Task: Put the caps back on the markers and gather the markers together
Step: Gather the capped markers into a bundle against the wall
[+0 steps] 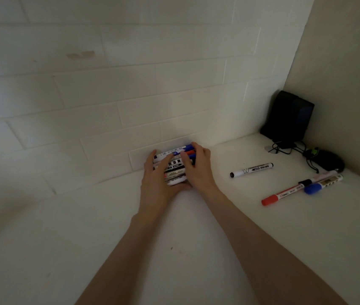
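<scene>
White barrels with blue and red caps show between your fingers: your left hand (156,177) and right hand (196,167) are both wrapped around a bundle of markers (174,166), fingers curled and pressed against it from either side. Your left fingers (163,165) lie across the printed barrels; your right fingers (185,159) cover the capped ends, where blue and red peek out at the top. The bundle sits on the white counter (196,238), close against the tiled wall (108,95).

Off to your right, well apart from the bundle, a black-capped marker (251,170) lies alone on the counter. Farther right, a red-capped marker (284,193) lies at a slant, and a blue-capped marker (324,184) lies just beside it, its blue cap touching or nearly touching the red one's barrel. A third barrel with a black cap (318,178) lies alongside those two.

In the far corner a black box-shaped device (289,116) leans against the wall, with tangled black cords (284,147) at its foot and a dark rounded object (328,160) next to them.
</scene>
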